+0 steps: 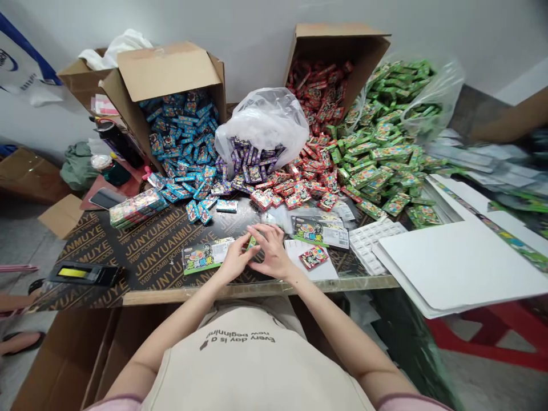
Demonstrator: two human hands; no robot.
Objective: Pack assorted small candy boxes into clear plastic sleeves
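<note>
Both hands meet at the near edge of the dark plywood table [141,257]. My left hand [234,258] and my right hand [270,251] pinch a small green box [252,242] between their fingertips. A printed green card [202,255] lies flat just left of my left hand. A small red box [313,257] rests on a white sheet to the right of my right hand. Another printed card [320,230] lies beyond it.
Piles of small boxes fill the back: blue ones [182,142] spilling from a carton, purple ones [252,160] in a clear bag, red ones [317,114] and green ones [385,142]. White boards [454,260] lie right. A black device [83,274] sits left. Another person's arm [509,123] shows far right.
</note>
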